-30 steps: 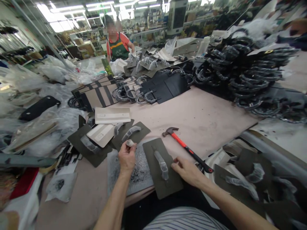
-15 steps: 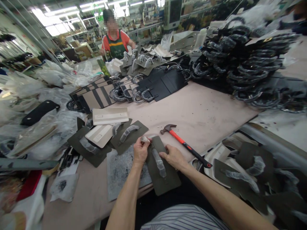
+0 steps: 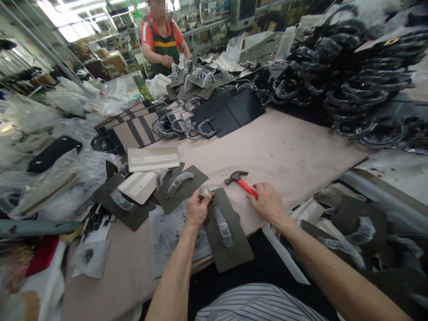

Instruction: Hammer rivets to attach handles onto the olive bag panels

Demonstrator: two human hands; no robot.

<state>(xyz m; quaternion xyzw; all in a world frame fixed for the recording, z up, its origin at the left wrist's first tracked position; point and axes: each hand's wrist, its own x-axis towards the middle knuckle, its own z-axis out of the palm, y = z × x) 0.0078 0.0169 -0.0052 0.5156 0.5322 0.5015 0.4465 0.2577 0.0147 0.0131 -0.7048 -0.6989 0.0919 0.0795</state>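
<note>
My left hand (image 3: 197,208) is closed around a short, pale cylindrical tool (image 3: 204,193), held upright at the upper left corner of a dark olive panel (image 3: 238,229). The tool's lower end is hidden by my fingers. A handle in clear plastic wrap (image 3: 222,227) lies along the panel, whose near end juts past the table edge. To the right, my right hand (image 3: 268,203) has its fingers around the handle of a red and black claw hammer (image 3: 245,186), whose head rests on the table. Under my left forearm lies a scuffed grey slab (image 3: 163,238).
More olive panels (image 3: 187,183) and beige ones (image 3: 154,159) lie at left. Black bag pieces (image 3: 234,109) and a tall pile of wrapped handles (image 3: 351,84) stand behind. Several panels (image 3: 347,218) sit at my right. Across the table stands a person (image 3: 163,44) in an apron.
My right hand has left the olive panel and moved right onto the hammer's handle. My left hand stays with the pale tool at the panel's corner. The person opposite stands more upright.
</note>
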